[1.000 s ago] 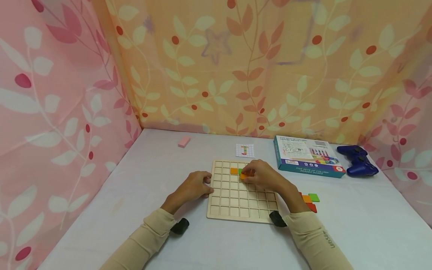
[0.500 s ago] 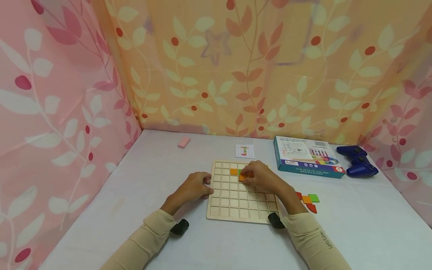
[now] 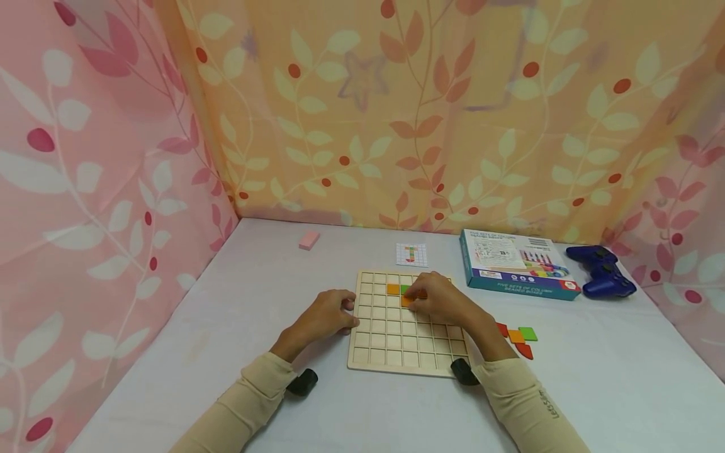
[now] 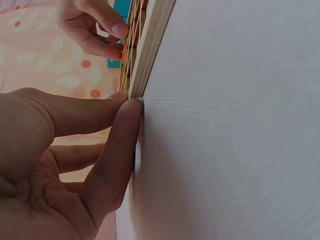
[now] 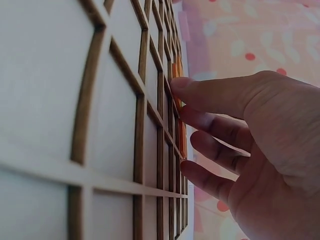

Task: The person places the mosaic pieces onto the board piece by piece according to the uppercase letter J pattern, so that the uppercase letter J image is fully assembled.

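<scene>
A wooden grid board (image 3: 393, 343) lies flat on the table. My left hand (image 3: 323, 313) pinches its left edge between thumb and fingers, as the left wrist view shows at the board's rim (image 4: 150, 50). Over the upper part of the board, my right hand (image 3: 444, 300) holds an orange square tile (image 3: 406, 302) with thumb and fingertip, at a cell just below a green tile (image 3: 404, 289). Another orange tile (image 3: 393, 289) sits in the cell left of the green one. To its right a further orange tile is partly hidden by my fingers.
Loose red, orange and green tiles (image 3: 516, 336) lie right of the board. Behind it is a small printed card (image 3: 411, 254) with a coloured figure. A boxed set (image 3: 515, 261), a blue game controller (image 3: 601, 270) and a pink block (image 3: 309, 240) stand farther back.
My right hand has brought the orange tile slightly nearer to me, into line below the green tile. My left hand stays at the board's edge.
</scene>
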The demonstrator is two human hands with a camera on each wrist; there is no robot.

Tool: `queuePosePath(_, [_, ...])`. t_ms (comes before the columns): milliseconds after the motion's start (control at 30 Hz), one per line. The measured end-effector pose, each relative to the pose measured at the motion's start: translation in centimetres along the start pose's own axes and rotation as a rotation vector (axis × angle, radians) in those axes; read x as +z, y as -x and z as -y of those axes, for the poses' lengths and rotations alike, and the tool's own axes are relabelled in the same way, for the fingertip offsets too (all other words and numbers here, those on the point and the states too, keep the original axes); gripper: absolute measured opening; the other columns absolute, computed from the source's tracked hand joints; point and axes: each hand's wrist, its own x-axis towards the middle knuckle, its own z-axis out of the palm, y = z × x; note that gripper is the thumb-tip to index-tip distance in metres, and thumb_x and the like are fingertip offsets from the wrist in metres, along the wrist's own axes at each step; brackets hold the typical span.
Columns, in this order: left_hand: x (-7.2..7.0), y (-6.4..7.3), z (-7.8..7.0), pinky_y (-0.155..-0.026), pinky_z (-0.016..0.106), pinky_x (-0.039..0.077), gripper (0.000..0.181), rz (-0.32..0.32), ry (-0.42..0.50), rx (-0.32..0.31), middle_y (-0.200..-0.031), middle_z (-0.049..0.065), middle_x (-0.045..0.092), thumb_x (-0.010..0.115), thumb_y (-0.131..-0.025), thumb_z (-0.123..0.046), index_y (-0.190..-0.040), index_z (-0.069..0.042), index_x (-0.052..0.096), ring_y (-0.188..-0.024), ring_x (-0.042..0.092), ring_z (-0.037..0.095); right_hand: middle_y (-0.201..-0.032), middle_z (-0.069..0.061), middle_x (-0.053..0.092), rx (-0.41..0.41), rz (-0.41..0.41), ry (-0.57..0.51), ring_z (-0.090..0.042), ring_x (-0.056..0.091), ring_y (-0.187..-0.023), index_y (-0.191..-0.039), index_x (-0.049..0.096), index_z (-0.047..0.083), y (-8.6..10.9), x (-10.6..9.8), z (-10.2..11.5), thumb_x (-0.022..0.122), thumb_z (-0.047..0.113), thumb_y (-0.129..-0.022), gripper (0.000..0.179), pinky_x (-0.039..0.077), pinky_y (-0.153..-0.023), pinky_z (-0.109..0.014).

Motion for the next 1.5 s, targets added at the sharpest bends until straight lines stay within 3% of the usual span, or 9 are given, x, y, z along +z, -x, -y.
queuePosePath(300, [0.1,0.0,-0.1,-0.069,0.028,0.062,0.058,-0.005,-0.003,-0.004,-0.112,0.012,0.063,0.078,-0.09,0.004,-0.144,0.009,0.057,-0.077,0.065,0.014,-0.108,-0.004,0.074,0.011,-0.015,-0.057,-0.023,0.061,-0.102,-0.122,0.079,0.006,0.6,-1.0,-0.2,0.08,0.014,-0.094,0.029,0.053,-0.09,-0.036])
queuePosePath(533, [0.0,0.2,-0.3,-0.069,0.028,0.062,0.06,-0.001,0.001,-0.014,-0.113,0.012,0.063,0.079,-0.09,0.004,-0.145,0.01,0.056,-0.079,0.065,0.014,-0.109,-0.005,0.072,0.063,-0.051,-0.107,-0.024,0.06,-0.102,-0.127,0.076,0.006,2.4,-2.6,-1.4,0.076,0.016,-0.096,0.032,0.053,-0.086,-0.035])
queuePosePath(1233, [-0.1,0.3,-0.2,-0.069,0.026,0.062,0.059,0.008,0.001,0.005,-0.114,0.014,0.062,0.077,-0.091,0.003,-0.146,0.01,0.055,-0.08,0.065,0.015,-0.113,-0.003,0.069,0.243,-0.047,-0.032,-0.023,0.06,-0.103,-0.131,0.074,0.011,11.5,-6.0,-7.1,0.077,0.028,-0.097,0.037,0.055,-0.081,-0.033])
queuePosePath(1500, [-0.1,0.3,-0.2,-0.07,0.028,0.063,0.057,-0.005,-0.001,0.003,-0.115,0.013,0.063,0.078,-0.091,0.002,-0.144,0.009,0.057,-0.081,0.065,0.015,-0.112,-0.003,0.072,0.261,-0.048,0.026,-0.024,0.061,-0.104,-0.128,0.075,0.008,14.7,-7.1,-9.1,0.079,0.031,-0.095,0.04,0.056,-0.08,-0.035])
